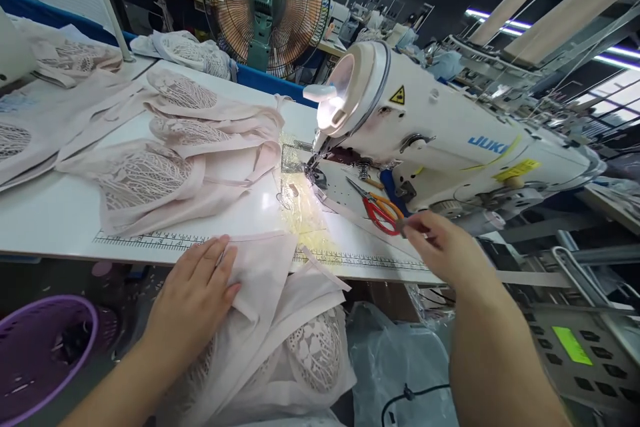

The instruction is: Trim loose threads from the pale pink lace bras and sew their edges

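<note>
My left hand [203,287] lies flat, fingers stretched out, on the pale pink lace bra [265,273] at the table's front edge. The rest of that bra, with a lace cup [317,347], hangs down over the edge. My right hand [440,243] is closed in a pinch at the right, beside the handles of the red-handled scissors [380,213]. A small greyish thing shows at its fingertips; I cannot make out what it is. Between the hands stands the sewing machine [445,127], its lamp lighting the presser foot [315,177]. A pale strip [365,220] runs from the foot toward the right.
More lace bras [145,180] lie on the white table [240,220] at the left. An orange-handled tool [390,203] rests beside the scissors. Behind the table stands a fan [265,7]. On the floor are a purple basket [95,320] and a clear plastic bag [395,360].
</note>
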Available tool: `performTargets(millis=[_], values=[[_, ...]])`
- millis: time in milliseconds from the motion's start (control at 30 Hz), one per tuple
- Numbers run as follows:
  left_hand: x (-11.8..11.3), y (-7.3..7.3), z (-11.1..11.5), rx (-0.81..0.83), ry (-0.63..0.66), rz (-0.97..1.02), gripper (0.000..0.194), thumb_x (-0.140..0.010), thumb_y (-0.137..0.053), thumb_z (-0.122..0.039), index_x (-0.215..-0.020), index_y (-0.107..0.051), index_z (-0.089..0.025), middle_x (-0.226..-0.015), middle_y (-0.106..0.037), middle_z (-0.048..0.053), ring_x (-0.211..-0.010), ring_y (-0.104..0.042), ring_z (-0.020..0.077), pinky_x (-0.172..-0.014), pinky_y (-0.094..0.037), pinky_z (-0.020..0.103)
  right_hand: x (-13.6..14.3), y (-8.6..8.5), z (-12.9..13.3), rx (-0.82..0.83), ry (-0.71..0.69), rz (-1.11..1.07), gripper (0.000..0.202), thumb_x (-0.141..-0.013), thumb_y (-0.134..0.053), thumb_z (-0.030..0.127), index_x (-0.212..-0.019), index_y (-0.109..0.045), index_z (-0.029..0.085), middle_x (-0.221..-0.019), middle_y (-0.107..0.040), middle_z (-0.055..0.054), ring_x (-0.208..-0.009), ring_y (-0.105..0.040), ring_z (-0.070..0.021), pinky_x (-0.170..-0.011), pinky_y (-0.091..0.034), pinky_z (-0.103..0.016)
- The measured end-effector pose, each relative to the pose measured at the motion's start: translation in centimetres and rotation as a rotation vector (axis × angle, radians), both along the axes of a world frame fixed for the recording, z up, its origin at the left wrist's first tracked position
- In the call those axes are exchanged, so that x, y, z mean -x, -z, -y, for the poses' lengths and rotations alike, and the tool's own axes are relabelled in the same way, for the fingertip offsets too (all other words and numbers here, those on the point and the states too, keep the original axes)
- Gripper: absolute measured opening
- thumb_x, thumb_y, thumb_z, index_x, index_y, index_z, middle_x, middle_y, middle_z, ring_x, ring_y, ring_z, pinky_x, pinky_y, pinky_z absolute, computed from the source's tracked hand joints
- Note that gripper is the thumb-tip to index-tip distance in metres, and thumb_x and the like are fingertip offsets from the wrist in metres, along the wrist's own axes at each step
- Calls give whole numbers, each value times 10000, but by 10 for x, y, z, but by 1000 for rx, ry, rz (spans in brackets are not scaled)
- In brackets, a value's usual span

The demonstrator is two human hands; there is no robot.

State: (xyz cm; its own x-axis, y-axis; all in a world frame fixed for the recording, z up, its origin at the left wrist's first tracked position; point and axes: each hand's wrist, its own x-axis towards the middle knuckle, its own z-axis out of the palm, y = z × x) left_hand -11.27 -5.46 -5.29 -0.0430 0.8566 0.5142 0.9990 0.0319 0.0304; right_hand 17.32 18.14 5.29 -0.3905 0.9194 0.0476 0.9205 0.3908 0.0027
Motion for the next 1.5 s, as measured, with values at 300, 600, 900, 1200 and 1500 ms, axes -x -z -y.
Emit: performTargets(millis=[300, 600, 900, 1200, 1500], values=[[-18, 2, -5, -37, -202, -31, 422, -840, -591, -340, -1212, -573, -139, -1231, -554, 215, -1115, -553, 325, -1012, -373, 522, 165, 36, 66, 216, -1049, -364, 181, -884, -380, 171, -936, -553, 164, -822, -562, -63, -690, -509, -147, -583, -388, -238], [-15, 4, -2, -50, -190, -12, 424, -858, -578, -337, -1250, -571, -175, -1232, -580, 197, -1126, -559, 318, -1039, -334, 501, 191, 62, 67, 65, -1178, -177, 248, -911, -368, 170, -935, -615, 147, -740, -499, -38, -642, -415, -140, -529, -261, -247], [-15, 4, -2, -20, -197, -16, 418, -842, -605, -307, -1241, -557, -194, -1242, -565, 189, -1139, -550, 311, -1043, -344, 509, 194, 56, 69, 38, -1196, -77, 185, -891, -410, 167, -901, -595, 185, -716, -394, -11, -590, -274, -135, -499, -167, -252], [-15, 2, -5, -15, -202, -30, 437, -835, -612, -305, -1254, -550, -196, -1200, -559, 188, -1112, -549, 319, -997, -383, 533, 181, 43, 57, 76, -1175, 99, 176, -864, -446, 146, -891, -617, 176, -733, -443, -26, -576, -284, -135, -492, -149, -258], [-15, 5, -4, -24, -192, -16, 462, -815, -636, -283, -1259, -547, -190, -1225, -540, 195, -1130, -529, 332, -1006, -370, 549, 181, 36, 54, 82, -1162, 94, 240, -887, -430, 165, -995, -644, 185, -758, -465, -38, -599, -315, -143, -488, -173, -255]])
